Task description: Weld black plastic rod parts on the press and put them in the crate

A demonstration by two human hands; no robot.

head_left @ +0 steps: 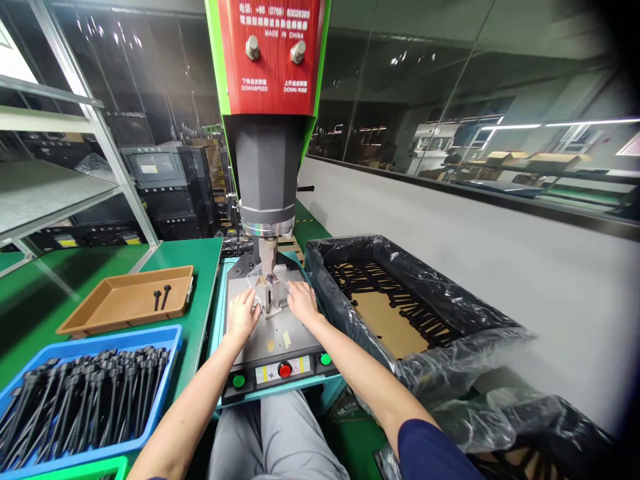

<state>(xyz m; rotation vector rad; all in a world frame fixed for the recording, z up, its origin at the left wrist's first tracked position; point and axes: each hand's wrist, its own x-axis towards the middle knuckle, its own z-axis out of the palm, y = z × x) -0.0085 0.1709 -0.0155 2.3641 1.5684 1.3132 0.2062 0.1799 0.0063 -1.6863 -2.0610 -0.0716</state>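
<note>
In front of me a metal fixture stands on the grey machine plate, directly beneath the press's metal horn. A small dark part shows at the top of the fixture; most of it is hidden. Clear plastic pieces flank the fixture. On its left side rests my left hand, thumb apart from the fingers, with nothing visible in it. My right hand lies to the right of the fixture, fingers stretched out towards the clear plastic; whether they touch it I cannot tell.
Left, a blue tray holds many black strap-like parts; behind it a brown tray holds two more. Right, a plastic-lined black bin contains rows of black parts on cardboard. Green buttons and a red button line the plate's front.
</note>
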